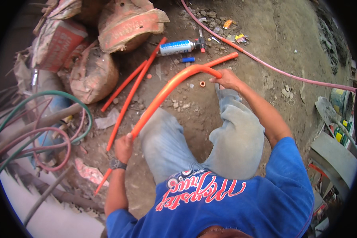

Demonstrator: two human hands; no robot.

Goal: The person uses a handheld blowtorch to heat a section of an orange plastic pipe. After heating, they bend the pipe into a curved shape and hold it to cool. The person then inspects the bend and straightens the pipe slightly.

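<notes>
An orange bent pipe point(166, 91) spans between my two hands above my jeans. My left hand point(123, 149) is closed round its lower left part, and my right hand point(226, 79) grips its upper right end, just past the curve. On the dirt beyond lie straight orange pipes point(131, 101), one crossing behind the bent one, with a blow torch on a white-and-blue gas canister point(173, 48), a small blue cylinder point(188, 60) and a short orange ring point(202, 84).
Torn red-printed sacks point(93, 75) are heaped at upper left. Green and pink hoses point(69, 141) coil at left. A pink hose point(277, 68) crosses the dirt point(285, 39) at upper right. Metal pieces and containers point(331, 156) line the right edge.
</notes>
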